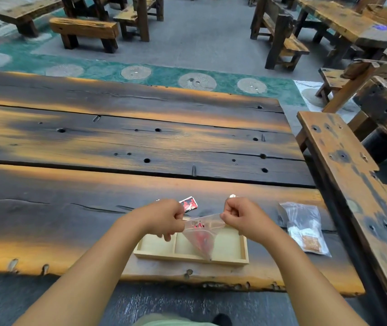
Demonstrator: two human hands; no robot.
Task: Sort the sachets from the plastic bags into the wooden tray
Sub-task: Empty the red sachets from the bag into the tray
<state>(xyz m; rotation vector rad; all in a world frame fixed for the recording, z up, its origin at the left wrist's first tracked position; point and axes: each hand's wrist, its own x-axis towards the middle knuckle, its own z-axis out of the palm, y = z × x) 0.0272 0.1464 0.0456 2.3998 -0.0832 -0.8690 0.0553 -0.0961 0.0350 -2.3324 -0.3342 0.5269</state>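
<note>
Grasp: left grip and right grip with fingers curled, each pinching top edge of clear plastic bag, stretched between them above wooden tray. Inside bag: red sachets. Tray sits near front edge of tabletop, three compartments showing. Beyond left grip: loose red sachet. Right of tray: second bag, flat, sachets inside. Surface: charred dark and orange planks, knot holes. Alongside, right: bench. Beyond: more benches, green rug.

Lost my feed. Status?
Left hand, right hand pinch clear bag over wooden tray. Red sachets inside. Second bag at right. Nothing blocking.
</note>
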